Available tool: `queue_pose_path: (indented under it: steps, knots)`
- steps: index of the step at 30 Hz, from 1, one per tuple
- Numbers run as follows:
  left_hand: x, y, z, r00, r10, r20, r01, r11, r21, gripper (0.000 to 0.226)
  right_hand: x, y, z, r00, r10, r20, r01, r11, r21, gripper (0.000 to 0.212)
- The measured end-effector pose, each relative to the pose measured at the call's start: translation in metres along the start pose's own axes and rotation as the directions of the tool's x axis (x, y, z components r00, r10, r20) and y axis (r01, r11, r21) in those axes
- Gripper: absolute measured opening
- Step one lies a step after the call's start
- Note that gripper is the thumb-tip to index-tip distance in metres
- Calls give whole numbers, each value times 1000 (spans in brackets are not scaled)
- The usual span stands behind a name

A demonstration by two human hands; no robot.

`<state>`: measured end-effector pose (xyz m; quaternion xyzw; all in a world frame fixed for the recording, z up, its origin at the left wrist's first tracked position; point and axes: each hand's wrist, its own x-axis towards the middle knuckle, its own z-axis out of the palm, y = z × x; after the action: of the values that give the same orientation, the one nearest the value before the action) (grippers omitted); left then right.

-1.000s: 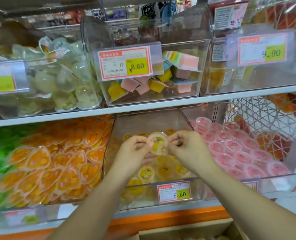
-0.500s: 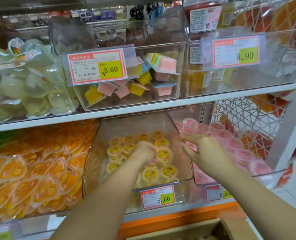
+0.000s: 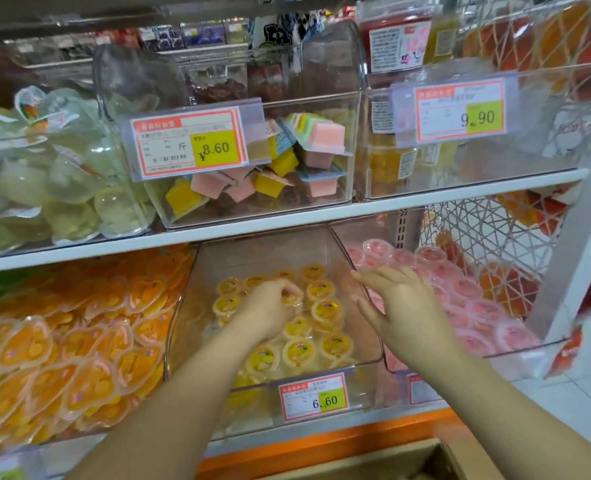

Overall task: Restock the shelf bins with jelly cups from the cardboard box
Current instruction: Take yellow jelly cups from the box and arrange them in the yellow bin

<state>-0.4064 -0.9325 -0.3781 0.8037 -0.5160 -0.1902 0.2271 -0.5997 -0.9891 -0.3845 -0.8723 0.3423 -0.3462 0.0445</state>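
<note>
A clear shelf bin [image 3: 363,334] on the lower shelf holds several round yellow jelly cups [image 3: 327,311]. My left hand [image 3: 269,306] is down inside that bin with its fingers curled round a yellow jelly cup [image 3: 292,299] among the others. My right hand [image 3: 396,306] hovers over the bin's right wall, fingers spread and relaxed, holding nothing. The cardboard box [image 3: 373,462] shows only as a brown rim at the bottom edge.
Right of the yellow bin stands a bin of pink jelly cups [image 3: 467,292]; left of it a bin of orange heart-shaped jellies [image 3: 72,348]. The upper shelf [image 3: 252,226] carries bins of clear jellies, coloured blocks and price tags. A white wire basket [image 3: 494,237] stands far right.
Both hands held one yellow cup in front of the bin. The left hand has since lowered it in among the cups, and the right hand let go and drew off to the right.
</note>
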Motion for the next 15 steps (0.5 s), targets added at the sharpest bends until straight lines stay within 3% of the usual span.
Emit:
queue_pose_path:
  steps: [3,5,9,15]
  knots:
    - [-35,-15,-35,972,215,-89,-200,967,158,21,2,-28,2,985,-160,-67,159,987,-8,24]
    - [-61,-28,-54,943,304,-132,-280,944,175,21,5,-47,9,971,-228,70,223,973,66,20]
    - [-98,-57,-72,901,346,-262,-298,932,205,21,13,-80,37,856,-204,475,141,976,166,28]
    - [-104,-93,-64,867,369,-335,-293,921,256,18,27,-123,68,651,-202,732,85,977,194,45]
